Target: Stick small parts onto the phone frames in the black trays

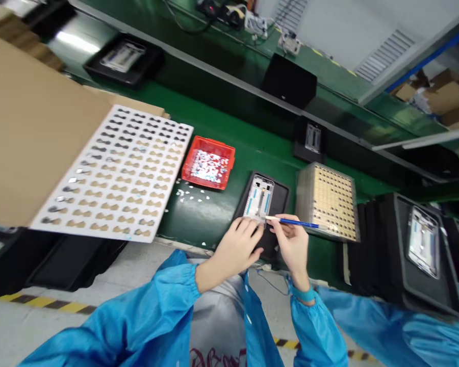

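Note:
A silver phone frame [258, 196] with light-blue strips lies in a black foam tray [280, 195] in front of me. My left hand [240, 241] rests over the near end of the frame, fingers laid flat and thumb apart. The fingers of my right hand [291, 243] pinch a slim blue pen-like tool [300, 223] with a white tip. That tip touches or hovers just over the frame beside my left fingertips; I cannot tell which. My left hand hides the near end of the frame.
Left of the tray stands a red bin [230, 165] of small pieces, some scattered nearby. Further left is a white sheet [133, 176] with rows of small tan and dark parts. A clear box [334, 201] and stacked black trays [401, 244] stand right, beside another person's blue sleeve [432, 331].

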`<control>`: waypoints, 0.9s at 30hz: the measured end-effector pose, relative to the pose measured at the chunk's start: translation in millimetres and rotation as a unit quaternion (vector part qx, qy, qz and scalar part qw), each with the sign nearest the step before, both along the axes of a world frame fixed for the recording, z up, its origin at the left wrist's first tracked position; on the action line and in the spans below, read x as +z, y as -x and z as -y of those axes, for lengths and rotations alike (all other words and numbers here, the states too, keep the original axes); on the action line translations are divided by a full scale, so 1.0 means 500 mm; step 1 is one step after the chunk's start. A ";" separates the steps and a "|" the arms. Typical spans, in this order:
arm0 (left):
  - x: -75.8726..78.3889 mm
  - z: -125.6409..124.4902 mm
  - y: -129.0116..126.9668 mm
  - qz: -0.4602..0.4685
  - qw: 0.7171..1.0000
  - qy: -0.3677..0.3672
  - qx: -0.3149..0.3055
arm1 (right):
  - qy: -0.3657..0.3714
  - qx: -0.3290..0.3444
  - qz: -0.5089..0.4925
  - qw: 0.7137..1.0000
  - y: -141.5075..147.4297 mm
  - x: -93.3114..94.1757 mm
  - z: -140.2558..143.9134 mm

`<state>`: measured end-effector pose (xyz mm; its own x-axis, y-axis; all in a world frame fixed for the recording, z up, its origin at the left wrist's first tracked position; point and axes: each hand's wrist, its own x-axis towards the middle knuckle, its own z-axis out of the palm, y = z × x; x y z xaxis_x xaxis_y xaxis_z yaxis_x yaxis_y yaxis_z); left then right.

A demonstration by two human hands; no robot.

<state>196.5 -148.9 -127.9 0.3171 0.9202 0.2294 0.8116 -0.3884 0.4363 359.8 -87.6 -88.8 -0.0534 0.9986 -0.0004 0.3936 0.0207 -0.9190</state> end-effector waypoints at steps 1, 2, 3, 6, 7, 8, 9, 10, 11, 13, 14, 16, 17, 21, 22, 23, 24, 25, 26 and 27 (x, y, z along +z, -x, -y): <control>0.009 0.004 0.003 0.013 1.000 0.002 -0.001 | -0.024 0.013 0.025 0.999 0.002 0.012 0.002; 0.019 0.009 0.009 0.031 0.999 -0.007 0.001 | -0.053 0.030 0.055 0.997 0.005 0.028 0.005; 0.028 0.018 0.019 0.053 0.998 -0.027 0.007 | -0.087 0.050 0.085 0.991 0.010 0.045 0.009; 0.048 0.060 0.074 0.122 0.983 -0.120 0.063 | -0.168 0.137 0.129 0.968 0.042 0.102 0.015; 0.051 0.079 0.102 0.138 0.975 -0.146 0.100 | -0.185 0.177 0.127 0.958 0.061 0.120 0.014; 0.053 0.099 0.134 0.147 0.964 -0.166 0.150 | -0.198 0.221 0.120 0.947 0.085 0.137 0.012; 0.052 0.119 0.169 0.148 0.949 -0.181 0.212 | -0.209 0.263 0.108 0.936 0.114 0.151 0.009; 0.049 0.138 0.205 0.140 0.930 -0.191 0.279 | -0.214 0.304 0.094 0.923 0.150 0.162 0.006; 0.044 0.156 0.242 0.125 0.909 -0.196 0.347 | -0.214 0.342 0.078 0.912 0.192 0.168 0.003; 0.029 0.188 0.311 0.080 0.865 -0.186 0.459 | -0.201 0.407 0.050 0.890 0.292 0.166 -0.001; 0.020 0.201 0.340 0.057 0.847 -0.171 0.500 | -0.192 0.436 0.044 0.878 0.347 0.159 0.000; 0.003 0.224 0.385 0.019 0.819 -0.134 0.557 | -0.185 0.496 0.077 0.845 0.462 0.139 0.008; -0.004 0.234 0.400 0.006 0.809 -0.119 0.576 | -0.188 0.517 0.109 0.828 0.517 0.127 0.015; -0.018 0.263 0.422 -0.009 0.802 -0.086 0.591 | -0.200 0.579 0.188 0.768 0.688 0.093 0.051; -0.018 0.268 0.421 -0.007 0.806 -0.079 0.587 | -0.206 0.588 0.201 0.756 0.714 0.088 0.061; -0.018 0.271 0.420 -0.004 0.809 -0.073 0.583 | -0.212 0.595 0.215 0.745 0.734 0.084 0.069; -0.017 0.273 0.419 -0.001 0.811 -0.066 0.581 | -0.218 0.600 0.227 0.736 0.748 0.081 0.077; -0.017 0.275 0.418 0.001 0.811 -0.061 0.581 | -0.221 0.603 0.239 0.728 0.758 0.078 0.083; -0.017 0.276 0.417 0.004 0.810 -0.058 0.583 | -0.222 0.606 0.247 0.723 0.763 0.076 0.087; -0.017 0.276 0.418 0.008 0.809 -0.058 0.585 | -0.224 0.608 0.255 0.718 0.766 0.074 0.089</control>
<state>-12.3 -286.8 -136.3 -0.7592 0.5597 0.3321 0.6480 0.6025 0.4660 -23.0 -132.1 -51.8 -0.9925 0.1199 -0.0220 0.1167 0.8825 -0.4557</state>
